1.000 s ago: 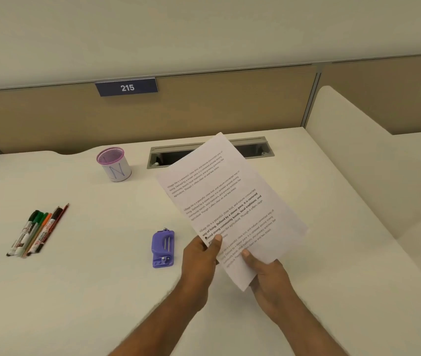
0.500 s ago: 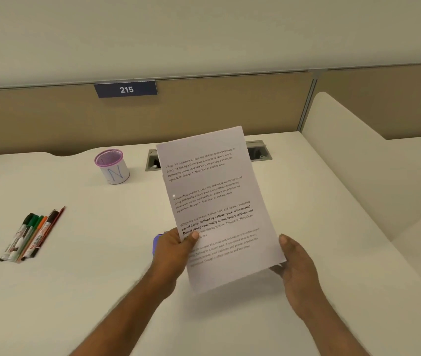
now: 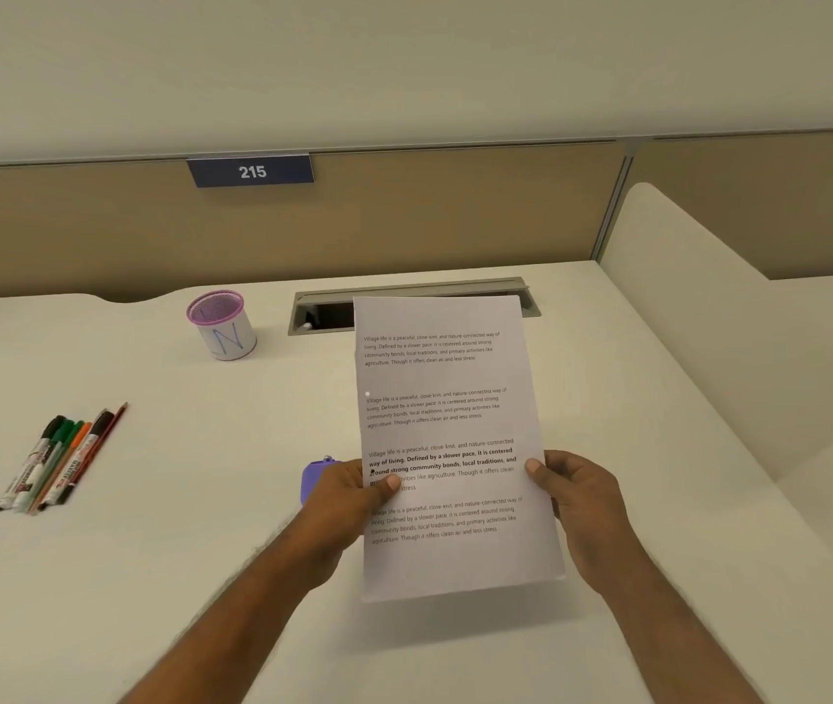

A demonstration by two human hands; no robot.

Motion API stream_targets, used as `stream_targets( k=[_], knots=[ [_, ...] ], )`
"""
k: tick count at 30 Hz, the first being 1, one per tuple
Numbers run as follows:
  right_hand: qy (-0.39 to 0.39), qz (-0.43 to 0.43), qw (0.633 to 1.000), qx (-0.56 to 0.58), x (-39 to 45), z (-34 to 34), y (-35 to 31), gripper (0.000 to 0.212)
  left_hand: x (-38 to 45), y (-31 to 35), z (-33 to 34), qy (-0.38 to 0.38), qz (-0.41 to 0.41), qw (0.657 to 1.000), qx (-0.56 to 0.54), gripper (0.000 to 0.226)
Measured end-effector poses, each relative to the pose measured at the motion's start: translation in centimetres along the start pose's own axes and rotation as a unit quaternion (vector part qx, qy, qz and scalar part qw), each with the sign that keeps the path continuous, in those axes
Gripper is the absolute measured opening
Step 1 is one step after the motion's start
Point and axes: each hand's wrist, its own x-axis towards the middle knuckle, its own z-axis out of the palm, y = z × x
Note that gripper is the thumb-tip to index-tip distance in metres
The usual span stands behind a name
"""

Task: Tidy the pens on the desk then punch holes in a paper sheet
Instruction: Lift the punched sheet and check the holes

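Note:
A printed paper sheet (image 3: 447, 429) is held upright above the white desk (image 3: 176, 500), text facing me. My left hand (image 3: 353, 487) pinches its left edge with the thumb on the text. My right hand (image 3: 569, 492) grips its right edge. A small punched hole shows near the sheet's left margin. The purple hole punch (image 3: 314, 477) lies on the desk behind my left hand, mostly hidden. Several markers and pens (image 3: 56, 459) lie side by side at the left. A white pen cup with a pink rim (image 3: 223, 325) stands at the back with nothing visible in it.
A grey cable slot (image 3: 323, 312) is cut into the desk behind the sheet. A tan partition with a "215" sign (image 3: 251, 171) closes the back. A white side divider (image 3: 709, 317) rises at the right.
The sheet has turned from tilted to straight upright and moved slightly right. My right hand slid from the bottom edge to the right edge. The hole punch is now largely hidden behind my left hand.

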Motion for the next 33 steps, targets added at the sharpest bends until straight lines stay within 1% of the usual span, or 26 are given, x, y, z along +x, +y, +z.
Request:
stream_targets(
  k=[4,7,12,14,18,27,33],
  knots=[
    [0.012,-0.004,1.0,-0.008,0.8,-0.8,-0.1,0.009,0.6,0.1,1.0,0.001,0.012,1.0,0.001,0.019],
    [0.022,-0.006,1.0,-0.013,1.8,-1.9,-0.3,0.008,1.4,0.3,2.2,0.018,0.024,0.999,-0.017,0.018],
    [0.033,-0.01,0.999,-0.034,3.5,-4.2,-1.1,0.006,3.7,0.9,4.6,0.063,-0.005,0.998,-0.028,0.021],
    [0.028,-0.008,0.999,-0.042,4.3,-5.4,-1.6,0.007,4.7,1.3,5.5,0.07,-0.012,0.997,-0.026,0.02],
    [0.034,-0.007,0.998,-0.054,6.1,-7.8,-2.8,0.006,6.4,2.2,7.9,0.066,-0.023,0.997,-0.025,0.018],
    [0.07,-0.006,0.995,-0.072,10.7,-12.5,-5.8,0.005,10.5,4.4,13.2,0.046,-0.002,0.999,-0.02,0.011],
    [0.09,-0.011,0.991,-0.099,15.0,-14.9,-7.1,0.005,14.0,6.4,16.2,0.019,-0.039,0.999,-0.013,0.016]
  ],
)
